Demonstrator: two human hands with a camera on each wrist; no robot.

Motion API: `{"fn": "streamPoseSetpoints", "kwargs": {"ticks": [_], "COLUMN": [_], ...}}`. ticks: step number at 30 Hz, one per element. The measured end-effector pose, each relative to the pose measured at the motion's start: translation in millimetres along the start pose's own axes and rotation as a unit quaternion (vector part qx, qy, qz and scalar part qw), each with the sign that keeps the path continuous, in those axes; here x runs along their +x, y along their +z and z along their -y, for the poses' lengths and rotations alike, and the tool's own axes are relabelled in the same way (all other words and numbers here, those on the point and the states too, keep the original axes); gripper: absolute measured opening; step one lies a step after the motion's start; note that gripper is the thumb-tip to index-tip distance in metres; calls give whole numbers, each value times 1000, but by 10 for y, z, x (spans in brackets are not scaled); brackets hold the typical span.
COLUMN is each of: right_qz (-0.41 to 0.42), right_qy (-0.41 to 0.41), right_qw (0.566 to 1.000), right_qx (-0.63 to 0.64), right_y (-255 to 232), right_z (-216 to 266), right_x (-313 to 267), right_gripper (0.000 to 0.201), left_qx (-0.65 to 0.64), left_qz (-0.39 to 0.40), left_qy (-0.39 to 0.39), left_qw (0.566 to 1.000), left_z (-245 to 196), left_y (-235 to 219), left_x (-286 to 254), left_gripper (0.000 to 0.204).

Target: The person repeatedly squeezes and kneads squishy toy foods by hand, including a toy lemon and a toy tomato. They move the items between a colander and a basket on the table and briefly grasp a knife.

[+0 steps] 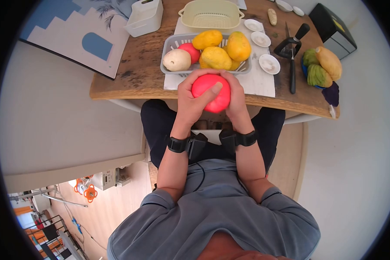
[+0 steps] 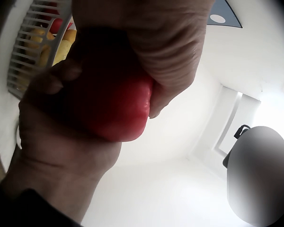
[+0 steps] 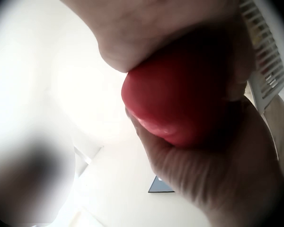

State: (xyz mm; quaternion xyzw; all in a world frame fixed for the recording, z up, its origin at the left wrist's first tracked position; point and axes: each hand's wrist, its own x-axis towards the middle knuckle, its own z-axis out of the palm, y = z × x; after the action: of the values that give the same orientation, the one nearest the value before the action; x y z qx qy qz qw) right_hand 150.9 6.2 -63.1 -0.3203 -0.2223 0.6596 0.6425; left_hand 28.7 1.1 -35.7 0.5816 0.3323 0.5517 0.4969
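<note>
The person's left hand (image 1: 190, 102) and right hand (image 1: 237, 99) both hold a bright red, rounded, smooth and glossy piece of produce (image 1: 219, 99), fingers curled round it from either side, the left thumb laid across its upper face. It sits in front of the body, by the near edge of the brown wooden table (image 1: 130, 82) and just beside the grey slatted plastic basket (image 1: 163, 56). The likeliest trouble is a slip: the skin looks slick, and if both palms ease off together, or one pushes harder than the other, the piece could roll out and drop past the edge towards the lap or floor. Squeezing hard could dent or split it if it is soft, though its firmness cannot be told from here. If the hands swing forward low, the knuckles or the piece might knock the basket's near rim and shove it over the white sheet (image 1: 264, 84), jostling the yellow oval pieces (image 1: 216, 58), the cream-coloured round one (image 1: 177, 60) and a second red one (image 1: 190, 52) inside. The black wrist-worn devices (image 1: 197, 145) lie close together, so drawing the forearms inward could make them bump and jar the grip. A wide sweep to the right could catch the small white dishes (image 1: 269, 64) or the black-handled tool (image 1: 292, 78) beyond them. The wrist views are dark around the palms, so the exact finger contact underneath cannot be made out.
</note>
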Motion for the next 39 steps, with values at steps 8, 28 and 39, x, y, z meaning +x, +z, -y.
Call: {"fn": "streamPoseSetpoints", "kwargs": {"ticks": [8, 28, 39], "right_qz": [-41, 1, 28], "right_qy": [-477, -226, 36], "right_qw": [715, 961, 998], "right_qx": [-510, -162, -53], "right_y": [255, 234, 112], "right_z": [4, -132, 28], "right_x": [-132, -183, -44], "right_gripper": [30, 30, 38], "left_qx": [-22, -168, 64], "left_qz": [-163, -18, 72], "left_qy": [28, 85, 142], "left_qw": [986, 982, 985], "left_z": [47, -23, 15], "left_y": [63, -19, -48], "left_x": [51, 9, 25], "left_gripper": [29, 50, 33]}}
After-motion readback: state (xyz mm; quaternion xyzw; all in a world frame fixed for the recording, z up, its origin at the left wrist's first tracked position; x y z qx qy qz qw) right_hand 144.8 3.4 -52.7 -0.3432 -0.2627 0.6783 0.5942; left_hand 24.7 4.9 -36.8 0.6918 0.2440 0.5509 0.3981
